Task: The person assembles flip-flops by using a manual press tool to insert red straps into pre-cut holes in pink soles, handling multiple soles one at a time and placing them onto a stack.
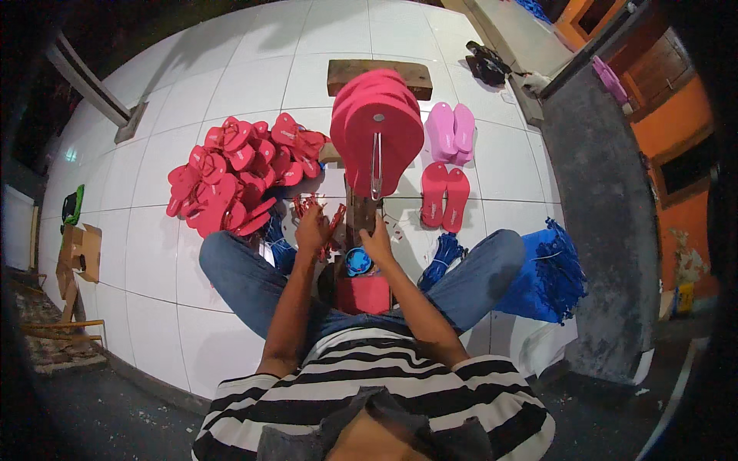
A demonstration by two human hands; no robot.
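Red sandal straps (311, 206) lie bunched just left of frame centre; the left hand (312, 230) closes on some of them. They look light, thin and floppy, best pinched near an end plug. The right hand (378, 244) rests on the wooden post (358, 217); its grip I cannot tell. Above, a stack of red soles (377, 131) sits on the post, with loose red soles (231, 177) piled on the tiled floor (154, 253) at left.

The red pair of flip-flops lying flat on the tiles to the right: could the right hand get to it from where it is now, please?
Probably yes: the right hand is close to the red pair, with only bare white tiles between them.
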